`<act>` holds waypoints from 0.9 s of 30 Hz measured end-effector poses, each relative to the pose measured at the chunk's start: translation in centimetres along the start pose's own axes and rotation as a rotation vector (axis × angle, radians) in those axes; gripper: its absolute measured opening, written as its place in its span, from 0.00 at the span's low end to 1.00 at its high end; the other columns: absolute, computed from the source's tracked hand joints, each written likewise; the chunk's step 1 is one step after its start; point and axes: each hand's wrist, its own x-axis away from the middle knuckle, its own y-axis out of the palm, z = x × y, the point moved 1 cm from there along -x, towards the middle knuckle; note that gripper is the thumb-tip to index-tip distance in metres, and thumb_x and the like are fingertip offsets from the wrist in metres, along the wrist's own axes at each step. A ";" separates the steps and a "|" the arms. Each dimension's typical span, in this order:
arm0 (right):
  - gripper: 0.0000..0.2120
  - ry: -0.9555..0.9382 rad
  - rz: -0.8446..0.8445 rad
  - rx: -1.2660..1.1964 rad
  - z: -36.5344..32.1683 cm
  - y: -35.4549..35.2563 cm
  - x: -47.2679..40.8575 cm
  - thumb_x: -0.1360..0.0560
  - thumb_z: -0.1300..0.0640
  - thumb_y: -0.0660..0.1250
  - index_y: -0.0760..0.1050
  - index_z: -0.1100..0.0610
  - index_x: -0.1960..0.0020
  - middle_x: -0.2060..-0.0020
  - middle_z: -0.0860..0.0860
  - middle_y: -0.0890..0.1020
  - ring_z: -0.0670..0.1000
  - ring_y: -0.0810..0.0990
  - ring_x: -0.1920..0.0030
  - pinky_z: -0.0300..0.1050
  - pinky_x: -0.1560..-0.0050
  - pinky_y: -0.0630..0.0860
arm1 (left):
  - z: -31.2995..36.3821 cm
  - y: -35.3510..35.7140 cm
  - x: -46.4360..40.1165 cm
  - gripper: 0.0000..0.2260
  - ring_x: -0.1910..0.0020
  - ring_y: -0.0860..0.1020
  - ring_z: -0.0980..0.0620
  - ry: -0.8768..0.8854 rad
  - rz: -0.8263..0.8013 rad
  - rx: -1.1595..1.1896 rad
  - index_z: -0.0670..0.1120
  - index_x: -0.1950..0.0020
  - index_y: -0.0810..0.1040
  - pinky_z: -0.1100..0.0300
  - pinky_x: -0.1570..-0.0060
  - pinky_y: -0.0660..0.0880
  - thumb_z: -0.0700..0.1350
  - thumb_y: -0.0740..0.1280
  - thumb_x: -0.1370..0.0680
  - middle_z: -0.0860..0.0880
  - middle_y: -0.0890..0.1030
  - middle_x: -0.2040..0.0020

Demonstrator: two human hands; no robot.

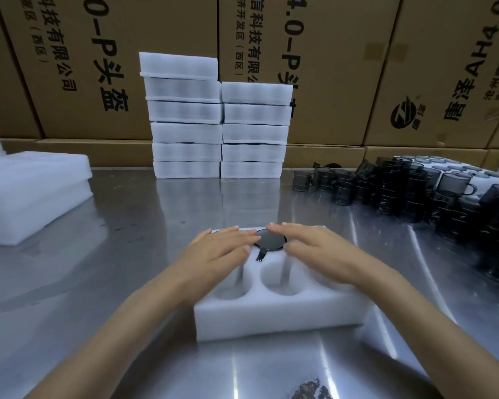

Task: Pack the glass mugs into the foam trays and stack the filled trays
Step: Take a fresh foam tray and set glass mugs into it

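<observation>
A white foam tray (274, 318) lies on the steel table in front of me. One dark glass mug (271, 241) sits upside down in its far middle pocket, handle pointing toward me. Two near pockets show as empty holes. My left hand (219, 249) lies flat over the tray's far left part, fingers straight, tips touching the mug's edge. My right hand (314, 249) lies flat over the far right part, fingers straight beside the mug. What lies under either palm is hidden.
Two stacks of filled foam trays (219, 131) stand at the back against cardboard boxes (98, 67). Loose dark glass mugs (415, 194) crowd the right side of the table. Foam sheets (32, 191) are piled at the left.
</observation>
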 end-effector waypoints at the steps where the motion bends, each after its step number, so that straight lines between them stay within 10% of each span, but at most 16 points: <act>1: 0.20 0.011 0.054 -0.092 0.3 -0.3 -0.1 0.21 0.55 0.57 0.69 0.44 0.30 0.32 0.39 0.71 0.41 0.65 0.30 0.43 0.29 0.60 | 0.1 0.1 0.2 0.15 0.33 0.64 0.69 0.004 0.075 0.111 0.60 0.37 0.72 0.66 0.31 0.56 0.52 0.54 0.20 0.64 0.72 0.34; 5: 0.14 0.167 0.409 -0.147 4.5 -1.6 -1.0 0.23 0.51 0.61 0.76 0.42 0.39 0.43 0.39 0.80 0.43 0.76 0.42 0.44 0.41 0.70 | -1.1 0.4 0.8 0.16 0.42 0.71 0.70 -0.068 0.345 0.401 0.54 0.42 0.77 0.79 0.48 0.64 0.49 0.58 0.28 0.60 0.76 0.41; 9: 0.18 0.487 0.593 -0.280 11.2 -1.0 -1.8 0.22 0.54 0.61 0.71 0.52 0.33 0.39 0.49 0.78 0.49 0.74 0.45 0.40 0.49 0.66 | -3.0 1.3 0.7 0.27 0.36 0.71 0.59 -0.279 0.305 0.609 0.52 0.33 0.70 0.59 0.34 0.66 0.52 0.61 0.32 0.57 0.72 0.37; 13: 0.23 0.674 0.768 -0.492 16.3 -1.9 -2.8 0.24 0.56 0.60 0.65 0.56 0.29 0.51 0.54 0.81 0.57 0.79 0.57 0.51 0.51 0.75 | -3.6 1.5 0.5 0.23 0.50 0.80 0.60 -0.338 0.262 0.745 0.58 0.37 0.71 0.64 0.53 0.74 0.52 0.64 0.32 0.61 0.81 0.50; 27: 0.02 0.846 0.855 -0.771 23.1 -5.4 -7.5 0.23 0.62 0.60 0.71 0.61 0.51 0.61 0.54 0.79 0.48 0.75 0.68 0.39 0.68 0.73 | -5.6 2.0 -0.5 0.16 0.53 0.82 0.54 -0.315 0.279 0.812 0.62 0.48 0.78 0.55 0.54 0.74 0.49 0.64 0.33 0.53 0.83 0.51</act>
